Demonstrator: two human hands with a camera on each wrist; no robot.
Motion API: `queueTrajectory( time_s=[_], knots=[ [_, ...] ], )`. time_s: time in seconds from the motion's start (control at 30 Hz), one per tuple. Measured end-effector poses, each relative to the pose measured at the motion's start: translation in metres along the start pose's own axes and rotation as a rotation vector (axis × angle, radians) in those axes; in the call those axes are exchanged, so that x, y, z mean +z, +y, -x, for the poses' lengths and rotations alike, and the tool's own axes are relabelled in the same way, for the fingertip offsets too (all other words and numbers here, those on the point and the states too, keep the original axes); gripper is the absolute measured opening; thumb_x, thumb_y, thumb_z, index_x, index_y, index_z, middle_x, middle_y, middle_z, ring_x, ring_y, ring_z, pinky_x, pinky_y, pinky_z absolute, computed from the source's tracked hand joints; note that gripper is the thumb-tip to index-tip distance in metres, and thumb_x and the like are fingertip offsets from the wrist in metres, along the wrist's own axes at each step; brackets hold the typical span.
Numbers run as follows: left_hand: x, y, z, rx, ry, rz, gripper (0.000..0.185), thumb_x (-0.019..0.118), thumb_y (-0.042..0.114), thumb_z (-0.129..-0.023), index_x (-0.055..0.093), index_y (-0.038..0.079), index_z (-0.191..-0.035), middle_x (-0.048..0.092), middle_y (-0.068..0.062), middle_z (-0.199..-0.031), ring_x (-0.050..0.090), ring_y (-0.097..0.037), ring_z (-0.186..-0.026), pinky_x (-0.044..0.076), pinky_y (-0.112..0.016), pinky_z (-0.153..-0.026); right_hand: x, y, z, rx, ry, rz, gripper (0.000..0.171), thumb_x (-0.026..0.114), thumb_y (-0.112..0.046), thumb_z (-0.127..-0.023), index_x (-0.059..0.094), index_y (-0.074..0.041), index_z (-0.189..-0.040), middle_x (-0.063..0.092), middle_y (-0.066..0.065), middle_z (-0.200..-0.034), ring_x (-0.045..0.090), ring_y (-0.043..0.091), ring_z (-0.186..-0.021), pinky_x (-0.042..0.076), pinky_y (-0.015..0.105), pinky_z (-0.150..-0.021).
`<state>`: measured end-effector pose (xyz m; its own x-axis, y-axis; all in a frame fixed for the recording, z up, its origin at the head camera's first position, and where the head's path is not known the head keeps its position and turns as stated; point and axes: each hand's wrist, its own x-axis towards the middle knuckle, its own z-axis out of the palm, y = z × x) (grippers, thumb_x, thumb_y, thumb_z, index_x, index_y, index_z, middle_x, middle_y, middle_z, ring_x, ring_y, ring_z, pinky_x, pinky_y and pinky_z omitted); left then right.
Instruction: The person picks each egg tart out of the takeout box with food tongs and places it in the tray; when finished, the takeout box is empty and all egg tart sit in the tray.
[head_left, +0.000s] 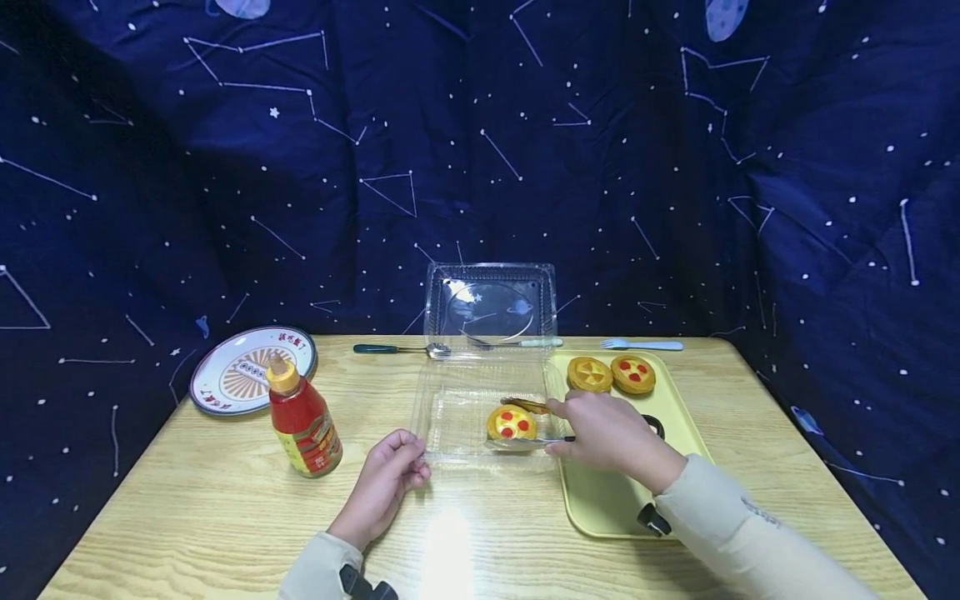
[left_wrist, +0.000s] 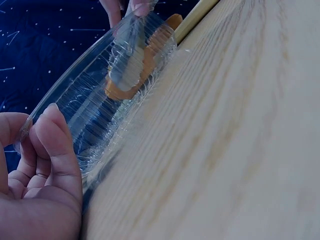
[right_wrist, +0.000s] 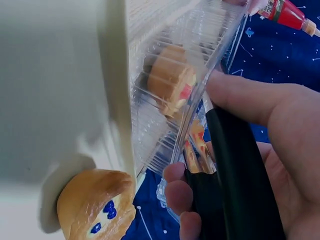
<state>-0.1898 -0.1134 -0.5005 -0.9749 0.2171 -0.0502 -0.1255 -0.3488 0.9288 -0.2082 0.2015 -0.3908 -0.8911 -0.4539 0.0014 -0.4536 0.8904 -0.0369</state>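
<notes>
On the wooden table seen from the head camera, a clear plastic clamshell box lies open with its lid standing up at the far side. The right hand grasps a black-handled server whose long axis runs left to right, blade pointing left under a yellow tart with red dots inside the box tray. The left hand pinches the near left corner of the box. Two more tarts sit at the far end of a yellow-green tray to the right. A red sauce bottle stands to the left, with a patterned plate beyond it.

From the left wrist camera, the fingers curl onto the box rim, and the tart shows blurred through the plastic.

From the right wrist camera, the fingers wrap the black handle; a tart lies behind the ribbed box wall, and a tart with blue dots sits nearest the lens.
</notes>
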Motion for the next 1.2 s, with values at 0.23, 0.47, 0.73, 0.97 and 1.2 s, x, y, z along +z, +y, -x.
queueTrajectory(
  time_s=[0.23, 0.47, 0.73, 0.97, 1.2],
  knots=[
    [0.0, -0.001, 0.0, 0.008, -0.003, 0.005, 0.012, 0.058, 0.011, -0.098, 0.049, 0.004, -0.092, 0.052, -0.004, -0.08, 0.059, -0.013, -0.068, 0.049, -0.018, -0.058, 0.0, -0.002, 0.004, 0.035, 0.027, -0.014, 0.06, 0.08, -0.045, -0.08, 0.064, -0.019, -0.132, 0.066, 0.002, -0.101, 0.056, 0.016, -0.069, 0.042, 0.031, -0.049],
    [0.001, -0.001, 0.0, 0.003, 0.017, 0.008, 0.011, 0.057, 0.009, -0.098, 0.05, 0.004, -0.092, 0.052, -0.005, -0.08, 0.059, -0.013, -0.068, 0.049, -0.018, -0.058, -0.005, 0.005, 0.013, 0.034, 0.111, -0.058, 0.06, 0.08, -0.045, -0.08, 0.064, -0.02, -0.132, 0.068, 0.008, -0.116, 0.066, 0.023, -0.084, 0.048, 0.034, -0.053],
    [0.0, -0.001, 0.0, 0.006, 0.006, -0.01, 0.012, 0.057, 0.011, -0.099, 0.049, 0.003, -0.093, 0.051, -0.005, -0.081, 0.059, -0.014, -0.069, 0.048, -0.018, -0.058, -0.013, 0.013, 0.029, 0.044, 0.198, -0.117, 0.056, 0.078, -0.044, -0.082, 0.066, -0.017, -0.13, 0.066, 0.012, -0.124, 0.067, 0.031, -0.101, 0.055, 0.047, -0.067],
    [0.001, -0.001, 0.001, 0.005, 0.015, -0.007, 0.012, 0.057, 0.011, -0.099, 0.049, 0.003, -0.093, 0.051, -0.006, -0.082, 0.059, -0.014, -0.069, 0.048, -0.019, -0.058, -0.024, 0.024, 0.046, 0.07, 0.251, -0.128, 0.057, 0.078, -0.044, -0.082, 0.065, -0.018, -0.132, 0.067, 0.013, -0.121, 0.066, 0.034, -0.1, 0.053, 0.051, -0.068],
    [0.001, 0.0, 0.0, 0.004, 0.007, -0.005, 0.012, 0.057, 0.01, -0.098, 0.049, 0.003, -0.093, 0.051, -0.006, -0.082, 0.059, -0.014, -0.069, 0.048, -0.018, -0.058, -0.032, 0.037, 0.062, 0.098, 0.283, -0.118, 0.057, 0.074, -0.05, -0.085, 0.064, -0.02, -0.133, 0.067, 0.014, -0.121, 0.066, 0.034, -0.103, 0.053, 0.055, -0.074]
  ],
)
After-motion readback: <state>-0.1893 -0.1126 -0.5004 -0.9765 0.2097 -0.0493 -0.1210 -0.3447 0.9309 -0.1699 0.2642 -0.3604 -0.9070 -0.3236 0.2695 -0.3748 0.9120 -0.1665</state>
